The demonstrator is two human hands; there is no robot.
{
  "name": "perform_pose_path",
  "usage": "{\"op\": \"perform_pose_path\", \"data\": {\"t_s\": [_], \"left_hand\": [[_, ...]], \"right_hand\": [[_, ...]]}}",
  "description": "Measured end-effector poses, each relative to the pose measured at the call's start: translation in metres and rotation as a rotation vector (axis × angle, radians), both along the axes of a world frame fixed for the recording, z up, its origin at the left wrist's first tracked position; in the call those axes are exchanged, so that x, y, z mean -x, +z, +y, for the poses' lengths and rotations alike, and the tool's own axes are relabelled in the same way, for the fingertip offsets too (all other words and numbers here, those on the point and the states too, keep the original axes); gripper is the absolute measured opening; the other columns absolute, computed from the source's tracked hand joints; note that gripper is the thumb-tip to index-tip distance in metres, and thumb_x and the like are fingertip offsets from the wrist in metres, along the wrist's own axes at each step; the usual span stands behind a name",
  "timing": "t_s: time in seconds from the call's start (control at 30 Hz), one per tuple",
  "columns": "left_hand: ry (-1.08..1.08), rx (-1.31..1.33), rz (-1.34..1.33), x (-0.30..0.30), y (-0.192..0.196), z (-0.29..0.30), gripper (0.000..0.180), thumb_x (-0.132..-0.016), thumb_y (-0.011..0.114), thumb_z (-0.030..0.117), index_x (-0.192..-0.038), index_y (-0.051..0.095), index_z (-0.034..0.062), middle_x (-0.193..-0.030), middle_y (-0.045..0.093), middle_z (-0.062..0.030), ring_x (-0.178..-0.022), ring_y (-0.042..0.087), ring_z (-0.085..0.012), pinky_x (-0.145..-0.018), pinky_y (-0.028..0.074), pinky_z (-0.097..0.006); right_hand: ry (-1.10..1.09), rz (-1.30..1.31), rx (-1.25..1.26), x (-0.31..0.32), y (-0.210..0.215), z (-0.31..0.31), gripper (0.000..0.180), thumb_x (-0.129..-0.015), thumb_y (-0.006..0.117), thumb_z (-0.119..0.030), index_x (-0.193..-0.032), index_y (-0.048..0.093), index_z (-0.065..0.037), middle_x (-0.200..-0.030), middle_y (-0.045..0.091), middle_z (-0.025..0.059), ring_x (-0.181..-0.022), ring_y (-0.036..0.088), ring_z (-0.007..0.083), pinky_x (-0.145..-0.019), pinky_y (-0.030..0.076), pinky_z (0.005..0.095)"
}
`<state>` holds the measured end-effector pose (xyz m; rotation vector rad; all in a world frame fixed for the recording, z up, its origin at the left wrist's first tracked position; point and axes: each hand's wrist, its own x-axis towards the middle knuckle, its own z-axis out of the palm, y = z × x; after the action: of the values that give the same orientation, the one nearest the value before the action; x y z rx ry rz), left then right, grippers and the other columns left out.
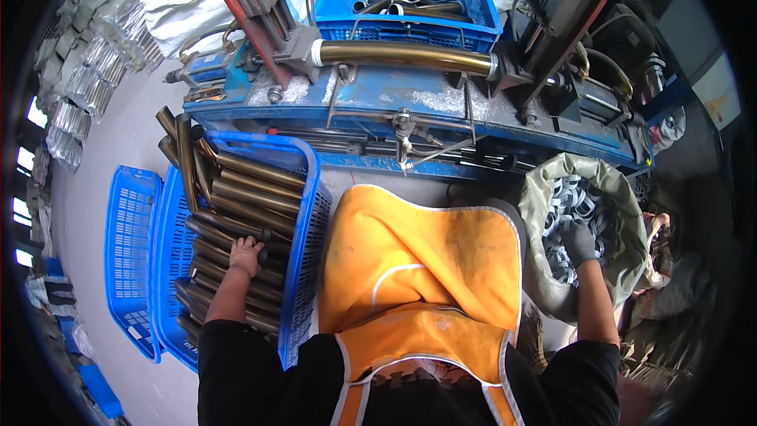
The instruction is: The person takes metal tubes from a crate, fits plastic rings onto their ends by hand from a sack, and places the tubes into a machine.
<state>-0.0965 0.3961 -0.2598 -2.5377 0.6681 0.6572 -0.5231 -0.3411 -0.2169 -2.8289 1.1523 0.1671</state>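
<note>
My bare left hand (246, 255) rests on bronze-coloured metal tubes (259, 199) piled in a blue plastic basket (314, 213). Its fingers are spread over a tube, apparently not wrapped round it. On the right, my right hand (580, 243), in a dark grey glove, reaches down into an open woven sack (544, 288) of grey rings (564, 203). The rings and the hand itself hide those fingertips. Ahead, a longer bronze tube (406, 57) lies level across a blue machine (378, 95), between its two end heads, with a pale ring at each end.
Behind the machine stands a blue crate (410, 31) with several tubes in it. Another blue basket (134, 248) sits left of the full one. An orange apron (422, 260) covers my lap. Wrapped bundles (98, 67) are stacked at the far left.
</note>
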Motion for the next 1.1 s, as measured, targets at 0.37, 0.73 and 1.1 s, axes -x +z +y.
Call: {"op": "perform_pose_path", "data": {"t_s": [0.37,0.73,1.1], "left_hand": [[-0.216,0.357,-0.057,-0.024,-0.017,0.029,0.047,-0.068,0.079,0.021,-0.111,0.061,0.0148,-0.118,0.058,-0.0095,-0.119,0.053,-0.0291,-0.11,0.036,-0.048],[-0.066,0.065,0.071,-0.024,-0.01,0.003,0.06,-0.074,0.064,-0.003,-0.13,0.058,0.0168,-0.127,0.051,-0.0102,-0.123,0.05,-0.0298,-0.106,0.043,-0.04],[-0.054,-0.064,0.082,-0.025,0.011,0.011,0.07,-0.061,0.086,0.02,-0.127,0.061,0.0267,-0.131,0.045,-0.0069,-0.128,0.042,-0.0289,-0.11,0.037,-0.044]], "right_hand": [[-0.159,-1.387,-1.399,-0.055,0.068,0.052,0.04,-0.106,0.046,-0.028,-0.134,0.053,0.0,-0.132,0.06,0.0123,-0.121,0.057,0.0224,-0.105,0.047,0.0421],[-0.253,-1.426,-1.881,-0.083,0.085,0.112,0.037,-0.103,0.053,-0.035,-0.125,0.06,-0.007,-0.133,0.061,0.0093,-0.128,0.055,0.0272,-0.109,0.044,0.0459],[-0.3,-1.449,-1.837,-0.08,0.09,0.143,0.036,-0.099,0.059,-0.039,-0.117,0.065,-0.008,-0.121,0.067,0.0076,-0.116,0.062,0.0246,-0.097,0.054,0.0431]]}}
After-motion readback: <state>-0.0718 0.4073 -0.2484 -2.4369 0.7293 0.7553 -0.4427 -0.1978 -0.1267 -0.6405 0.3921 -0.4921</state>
